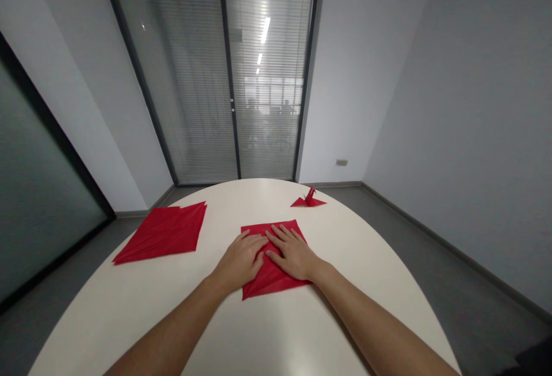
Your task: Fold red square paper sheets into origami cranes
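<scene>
A red square of thin paper or cloth [269, 281] lies flat on the white table, slightly creased. My left hand [244, 258] rests on its left part, palm down, with the fingers stretched toward the middle. On the right part, my right hand [293, 252] lies flat with its fingers spread. Both hands press on the sheet and hold nothing, and the left fingertips come close to the right ones. The hands hide much of the sheet's middle.
Larger red sheets [166, 232], apparently stacked, lie at the table's left. A folded red paper crane [309, 199] stands near the far right edge. The white table [215, 330] has a rounded rim. Beyond it is a glass partition with blinds [198, 77].
</scene>
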A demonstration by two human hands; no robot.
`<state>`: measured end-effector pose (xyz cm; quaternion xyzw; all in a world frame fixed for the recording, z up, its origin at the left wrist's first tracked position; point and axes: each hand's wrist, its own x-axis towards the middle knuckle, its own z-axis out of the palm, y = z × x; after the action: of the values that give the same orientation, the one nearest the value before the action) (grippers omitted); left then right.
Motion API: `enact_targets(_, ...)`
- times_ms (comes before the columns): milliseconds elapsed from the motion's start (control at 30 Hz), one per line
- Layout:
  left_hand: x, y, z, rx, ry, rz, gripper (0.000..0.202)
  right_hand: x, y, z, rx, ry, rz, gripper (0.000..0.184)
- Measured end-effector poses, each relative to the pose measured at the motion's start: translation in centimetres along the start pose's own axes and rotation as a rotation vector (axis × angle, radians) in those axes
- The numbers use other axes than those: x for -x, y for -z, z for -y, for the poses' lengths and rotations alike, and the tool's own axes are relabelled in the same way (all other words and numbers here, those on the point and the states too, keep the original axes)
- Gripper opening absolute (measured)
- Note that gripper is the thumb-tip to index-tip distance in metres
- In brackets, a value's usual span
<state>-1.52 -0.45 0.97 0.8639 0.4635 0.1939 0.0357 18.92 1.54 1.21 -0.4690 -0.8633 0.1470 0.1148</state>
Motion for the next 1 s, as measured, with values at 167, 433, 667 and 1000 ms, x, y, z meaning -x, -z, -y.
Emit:
enact_targets(167,0.1,-0.7,0.7,0.058,0.022,0.098,0.054,-0.2,0.0,-0.1,0.004,0.005,0.001,0.067)
enact_targets(433,0.0,-1.2,1.4,0.031,0.066,0.183,0.063,-0.6,0.4,-2.5,0.065,-0.179,-0.009,0.08)
enact_targets(667,0.1,-0.6,2.3,-0.022,0.101,0.207,0.06,0.2,1.0,-0.9,0.052,0.054,-0.072,0.063)
enact_targets(1000,0.8,0.8,1.4,0.129,-0.08,0.05,0.04,0.2,0.8,-0.2,-0.022,0.026,0.067,0.078)
